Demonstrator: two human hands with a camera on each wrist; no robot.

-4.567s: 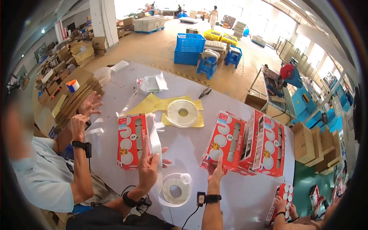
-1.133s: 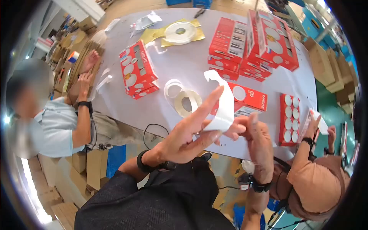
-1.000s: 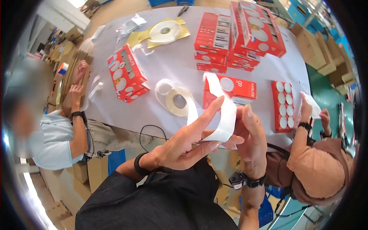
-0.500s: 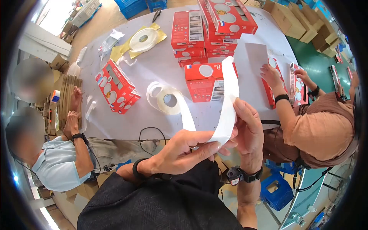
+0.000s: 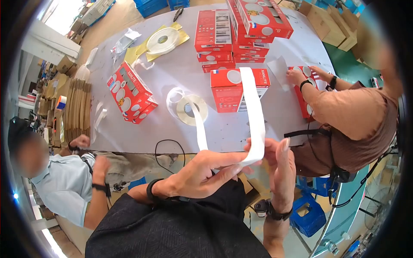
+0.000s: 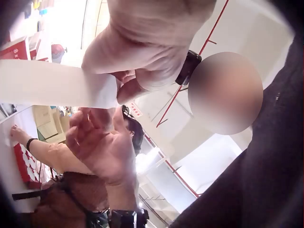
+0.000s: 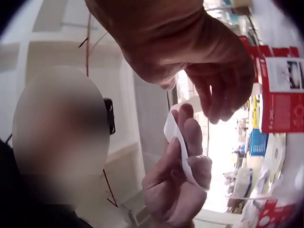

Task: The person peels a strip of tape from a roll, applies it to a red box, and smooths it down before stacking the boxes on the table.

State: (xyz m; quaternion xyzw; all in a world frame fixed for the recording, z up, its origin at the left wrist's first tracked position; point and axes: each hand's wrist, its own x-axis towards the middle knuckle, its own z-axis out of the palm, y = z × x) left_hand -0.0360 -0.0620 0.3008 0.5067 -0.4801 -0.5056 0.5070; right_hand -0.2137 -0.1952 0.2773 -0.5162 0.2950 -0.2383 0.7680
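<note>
My left hand [image 5: 211, 172] pinches a strip of white tape [image 5: 254, 116] between thumb and fingers. One part of the strip runs back to a tape roll [image 5: 198, 119] lying on the table; the other rises in a long free tail that overlaps a red box [image 5: 228, 96] in the head view. Right beside the strip, my right hand [image 5: 282, 172] is held up with its thumb raised. In the right wrist view its loosely bent fingers [image 7: 221, 95] show nothing between them, and the tape passes through the left hand's fingers [image 7: 192, 137].
Red boxes [image 5: 214, 32] stand stacked at the table's back. Another red box [image 5: 129, 94] lies at the left, near a larger roll [image 5: 163, 41] on yellow paper and pliers [image 5: 178, 14]. A person [image 5: 357, 112] works on the right, another [image 5: 64, 185] sits left. A black cable [image 5: 157, 148] loops over the front edge.
My right thumb and fingers have let go of the tape strip, which they pinched half a second ago. The free tail is longer, and the right-hand person now bends over a red box.
</note>
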